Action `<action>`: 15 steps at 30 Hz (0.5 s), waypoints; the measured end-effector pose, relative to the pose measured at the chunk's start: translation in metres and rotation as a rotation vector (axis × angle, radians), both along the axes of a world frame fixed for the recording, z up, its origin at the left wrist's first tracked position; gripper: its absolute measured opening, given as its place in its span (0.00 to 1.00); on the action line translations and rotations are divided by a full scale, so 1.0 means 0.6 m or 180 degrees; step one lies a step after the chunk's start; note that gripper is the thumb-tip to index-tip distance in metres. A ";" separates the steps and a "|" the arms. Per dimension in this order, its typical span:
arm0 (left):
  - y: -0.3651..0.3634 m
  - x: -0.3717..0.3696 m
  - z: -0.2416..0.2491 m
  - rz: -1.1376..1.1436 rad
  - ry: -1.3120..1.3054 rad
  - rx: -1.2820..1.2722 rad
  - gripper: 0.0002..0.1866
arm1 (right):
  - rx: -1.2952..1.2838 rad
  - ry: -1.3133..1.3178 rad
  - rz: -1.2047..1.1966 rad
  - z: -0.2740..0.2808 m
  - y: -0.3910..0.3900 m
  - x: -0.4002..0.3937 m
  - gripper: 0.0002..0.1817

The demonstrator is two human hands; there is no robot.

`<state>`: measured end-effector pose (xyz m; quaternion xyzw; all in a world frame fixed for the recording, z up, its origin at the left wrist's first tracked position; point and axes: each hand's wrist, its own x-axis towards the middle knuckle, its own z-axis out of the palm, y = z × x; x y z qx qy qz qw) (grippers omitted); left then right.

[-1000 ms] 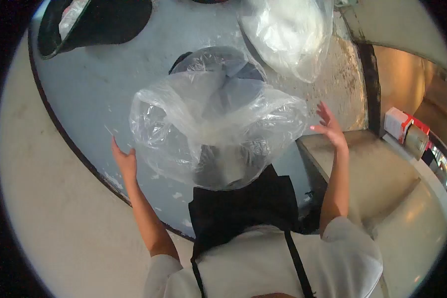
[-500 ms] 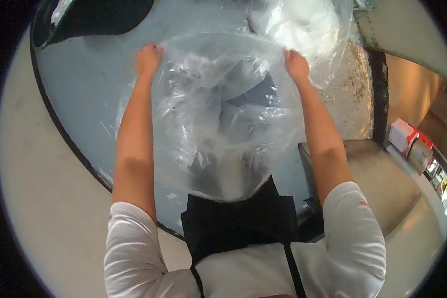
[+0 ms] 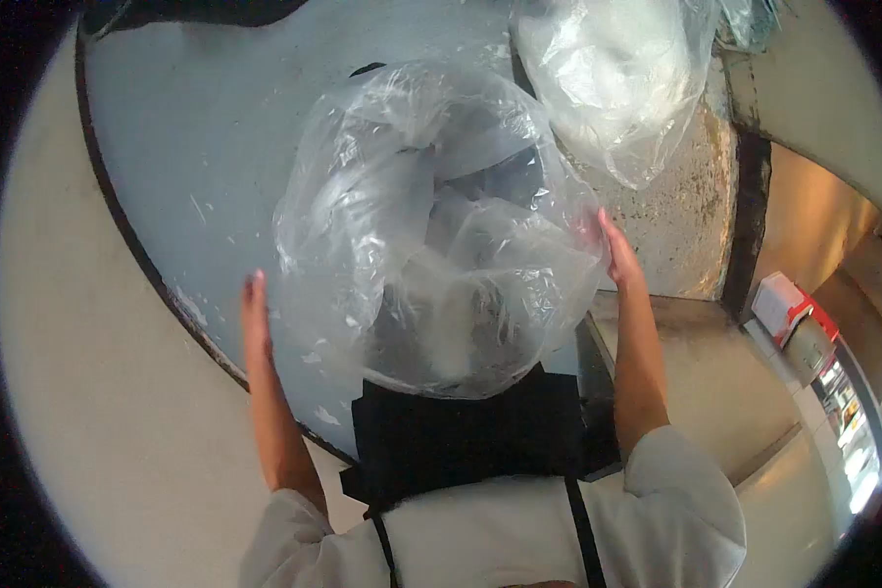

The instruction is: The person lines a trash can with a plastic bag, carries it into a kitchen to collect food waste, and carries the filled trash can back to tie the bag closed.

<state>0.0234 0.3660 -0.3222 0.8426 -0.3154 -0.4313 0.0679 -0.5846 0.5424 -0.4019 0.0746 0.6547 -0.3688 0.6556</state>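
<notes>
A large clear plastic bag point(image 3: 363, 216) lies spread out in front of me, its mouth gaping upward in a loose round shape. Folds of film and dull grey areas show inside it. At the bag's right side is my right hand point(image 3: 619, 253), fingers stretched, the fingertips against or very near the film. My left hand point(image 3: 255, 312) hangs a little apart from the bag's left side, seen edge-on with straight fingers, and holds nothing. What the bag rests on or covers is mostly hidden.
Under the bag is a worn blue-grey surface point(image 3: 186, 137) with a dark curved edge. A second clear bag with whitish contents point(image 3: 617, 78) sits at the upper right. Beyond a rusty, speckled panel point(image 3: 676, 220) stands a red and white box point(image 3: 782, 299). A dark object point(image 3: 196, 10) is at the top left.
Both hands have let go of the bag's far rim and come back toward me, down along its sides. The stretched rim has slackened into a rounder shape.
</notes>
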 end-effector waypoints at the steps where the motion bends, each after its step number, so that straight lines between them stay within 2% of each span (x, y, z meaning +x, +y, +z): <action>1: 0.048 -0.020 0.025 0.0536 0.0214 0.0426 0.42 | 0.0053 -0.0149 0.0107 0.012 0.018 -0.001 0.35; 3: 0.136 -0.037 0.035 0.1543 0.1096 0.0945 0.34 | 0.0155 -0.0436 0.0337 0.026 0.045 -0.005 0.31; 6: 0.183 -0.073 0.055 0.1351 0.2326 0.0752 0.26 | 0.0139 -0.0105 0.0374 0.042 0.053 0.009 0.22; 7: 0.195 -0.044 0.028 0.1300 0.2278 0.0656 0.24 | 0.0157 0.0005 0.0388 0.034 0.055 0.006 0.21; 9: 0.228 0.058 -0.104 0.1188 0.2179 0.0479 0.19 | 0.0199 0.0229 0.0399 -0.008 0.064 -0.011 0.18; 11: 0.264 0.140 -0.249 0.1803 0.2146 0.0230 0.19 | 0.0401 0.0643 0.0447 -0.055 0.083 -0.009 0.15; 12: 0.256 0.160 -0.295 0.2100 0.2122 0.0086 0.19 | 0.0484 0.0842 0.0465 -0.083 0.084 -0.007 0.14; 13: 0.230 0.138 -0.298 0.2327 0.2146 -0.0033 0.19 | 0.0437 0.0821 0.0264 -0.111 0.083 -0.007 0.14; 15: 0.190 0.041 -0.239 0.2821 0.2162 -0.0199 0.20 | 0.0424 0.0782 -0.0114 -0.144 0.104 0.003 0.14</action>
